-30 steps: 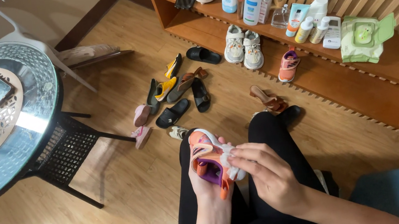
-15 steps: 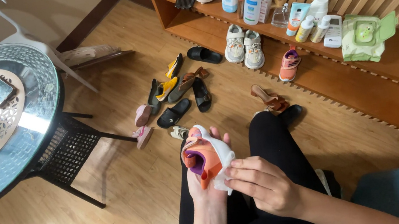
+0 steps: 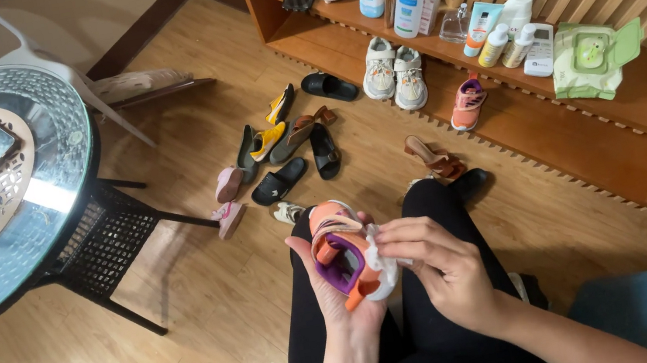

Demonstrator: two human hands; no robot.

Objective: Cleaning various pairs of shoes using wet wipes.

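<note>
Bare arms and black trousers

From my remote seat I saw the left hand (image 3: 332, 282) and right hand (image 3: 436, 264) bare, without rings, watch or sleeves, both forearms uncovered, and plain black trousers (image 3: 434, 206) covering both legs.

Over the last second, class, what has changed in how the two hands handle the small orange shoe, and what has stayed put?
The left hand keeps its hold on the small orange shoe but has turned it, so the purple lining now faces more to the camera. The right hand has shifted its white wipe along the shoe's sole edge. The shoes on the floor, the glass table and the shelf stayed as they were.
</note>
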